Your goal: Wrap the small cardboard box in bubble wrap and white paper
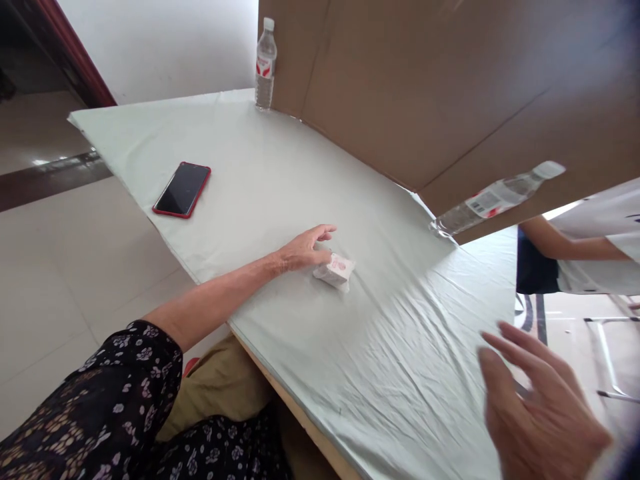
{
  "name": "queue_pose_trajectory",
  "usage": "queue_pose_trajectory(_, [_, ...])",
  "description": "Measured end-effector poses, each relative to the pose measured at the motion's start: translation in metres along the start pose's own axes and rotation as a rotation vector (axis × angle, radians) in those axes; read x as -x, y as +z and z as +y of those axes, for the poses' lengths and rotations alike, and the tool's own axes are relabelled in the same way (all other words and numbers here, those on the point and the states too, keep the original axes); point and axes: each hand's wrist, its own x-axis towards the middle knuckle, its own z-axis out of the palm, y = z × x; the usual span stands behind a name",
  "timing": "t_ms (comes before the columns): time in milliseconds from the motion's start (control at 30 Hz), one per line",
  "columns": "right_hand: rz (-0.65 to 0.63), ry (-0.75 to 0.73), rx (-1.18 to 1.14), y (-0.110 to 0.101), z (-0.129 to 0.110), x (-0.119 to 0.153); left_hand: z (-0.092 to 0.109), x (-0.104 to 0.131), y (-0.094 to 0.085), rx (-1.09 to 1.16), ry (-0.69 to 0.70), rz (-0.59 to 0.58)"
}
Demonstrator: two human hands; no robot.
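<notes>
A small white box with a red print point(337, 269), wrapped in clear plastic, rests on the pale tablecloth near the middle of the table. My left hand point(305, 249) lies beside it, the thumb at the box's upper left edge. The fingers of that hand reach out past the box, apart from it; whether the thumb presses on the wrapper I cannot tell. At the lower right, over the table's right edge, my right hand point(543, 403) is in the air, slightly blurred, fingers spread and nothing in them.
A dark-screened tablet or phone with a red case point(183, 190) lies at the left. Brown cardboard panels point(380, 87) stand along the far side, with a water bottle point(265, 67) at the left end and another bottle point(493, 200) at the right. Beyond them shows a person's arm point(570, 245).
</notes>
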Motion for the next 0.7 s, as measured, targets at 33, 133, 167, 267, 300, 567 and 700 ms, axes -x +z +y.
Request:
queue_pose_trajectory(33, [0.005, -0.019, -0.052, 0.023, -0.011, -0.014, -0.001, 0.001, -0.001, -0.012, 0.019, -0.036])
queue_pose_trajectory(133, [-0.096, -0.200, -0.301, 0.086, -0.043, -0.054, -0.005, 0.001, -0.001, -0.053, 0.062, -0.116])
queue_pose_trajectory(167, [-0.137, -0.223, -0.357, 0.103, -0.051, -0.066, -0.007, 0.000, 0.000, -0.071, 0.074, -0.125])
queue_pose_trajectory(267, [-0.348, -0.204, -0.509, 0.139, -0.056, -0.087, -0.011, -0.005, 0.004, -0.118, 0.111, -0.117])
queue_pose_trajectory(300, [-0.402, -0.186, -0.542, 0.146, -0.053, -0.089, -0.013, -0.007, 0.005, -0.127, 0.122, -0.114])
queue_pose_trajectory(567, [-0.619, -0.142, -0.520, 0.149, -0.025, -0.089, -0.012, -0.010, 0.006, -0.130, 0.091, -0.195])
queue_pose_trajectory(700, [-0.618, -0.200, -0.435, 0.149, -0.025, -0.087, -0.013, -0.008, 0.005, -0.130, 0.097, -0.210])
